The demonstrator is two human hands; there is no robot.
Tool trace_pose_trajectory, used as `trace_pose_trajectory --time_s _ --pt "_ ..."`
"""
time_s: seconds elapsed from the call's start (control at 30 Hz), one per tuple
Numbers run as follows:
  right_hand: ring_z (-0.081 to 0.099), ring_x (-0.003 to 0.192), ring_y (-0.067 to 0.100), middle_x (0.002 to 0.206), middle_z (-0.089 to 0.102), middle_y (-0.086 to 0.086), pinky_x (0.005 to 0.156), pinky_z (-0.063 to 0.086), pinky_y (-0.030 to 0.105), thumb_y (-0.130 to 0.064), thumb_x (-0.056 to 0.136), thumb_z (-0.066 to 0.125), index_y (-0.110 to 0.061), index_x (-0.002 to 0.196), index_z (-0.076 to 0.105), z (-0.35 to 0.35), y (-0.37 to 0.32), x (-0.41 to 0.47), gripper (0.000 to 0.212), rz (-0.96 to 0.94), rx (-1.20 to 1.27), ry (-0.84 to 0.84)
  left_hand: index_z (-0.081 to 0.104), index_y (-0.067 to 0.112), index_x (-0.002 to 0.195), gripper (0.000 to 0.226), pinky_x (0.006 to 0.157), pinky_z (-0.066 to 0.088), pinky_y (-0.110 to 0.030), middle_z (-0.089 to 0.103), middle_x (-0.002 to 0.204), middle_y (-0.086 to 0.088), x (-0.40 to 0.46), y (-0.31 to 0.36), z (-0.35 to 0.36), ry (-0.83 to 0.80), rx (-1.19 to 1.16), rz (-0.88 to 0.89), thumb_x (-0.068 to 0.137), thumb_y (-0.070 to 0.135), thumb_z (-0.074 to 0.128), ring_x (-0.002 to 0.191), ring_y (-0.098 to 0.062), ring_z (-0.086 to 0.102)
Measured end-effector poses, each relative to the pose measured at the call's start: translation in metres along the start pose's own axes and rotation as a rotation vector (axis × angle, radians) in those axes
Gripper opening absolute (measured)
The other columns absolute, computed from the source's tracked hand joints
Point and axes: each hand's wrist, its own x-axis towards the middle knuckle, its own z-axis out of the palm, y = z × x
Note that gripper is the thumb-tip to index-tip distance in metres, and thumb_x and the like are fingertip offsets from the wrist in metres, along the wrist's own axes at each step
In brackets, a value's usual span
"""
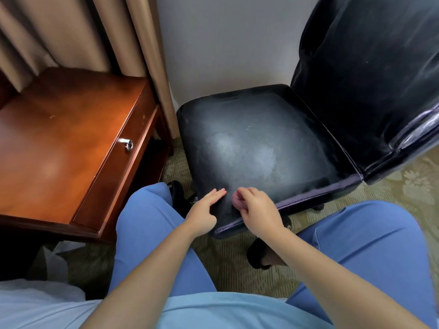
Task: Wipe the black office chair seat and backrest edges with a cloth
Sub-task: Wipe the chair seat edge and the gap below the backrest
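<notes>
The black office chair stands in front of me, its dusty, scuffed seat (261, 143) in the middle and its backrest (370, 74) rising at the right. My left hand (204, 210) lies flat on the seat's near left corner with its fingers straight. My right hand (256, 210) hovers over the seat's near edge just beside it, its fingers curled in, and nothing shows in it. No cloth is visible anywhere in view.
A red-brown wooden desk (71, 138) with a metal drawer knob (128, 144) stands close on the left. Beige curtains (83, 32) and a grey wall lie behind. A white bag (54, 260) sits under the desk. My blue-trousered knees flank the chair's black caster (259, 255) on patterned carpet.
</notes>
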Motion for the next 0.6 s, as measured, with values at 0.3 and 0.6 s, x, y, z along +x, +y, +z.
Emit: trace_pose_trajectory --time_s 0.3,0.6 --pt "0.054 0.074 0.025 0.094 0.060 0.005 0.057 0.050 0.036 -0.001 0.069 0.067 -0.013 0.101 0.062 0.000 0.008 -0.026 0.034 -0.059 -0.029 0.101 0.031 0.027 0.149 0.095 0.116 0.019 -0.024 0.018 0.157 0.014 -0.008 0.001 0.011 -0.095 0.119 0.101 0.070 -0.026 0.037 0.145 -0.002 0.008" --pt "0.050 0.073 0.020 0.105 0.057 0.001 0.059 0.046 0.032 -0.009 0.074 0.067 -0.017 0.108 0.059 0.010 0.012 -0.044 0.036 -0.284 -0.084 0.046 0.024 0.029 0.150 0.092 0.117 0.019 -0.028 0.012 0.158 0.018 -0.006 -0.005 0.016 -0.092 0.284 0.196 0.076 -0.020 0.048 0.140 0.008 -0.001"
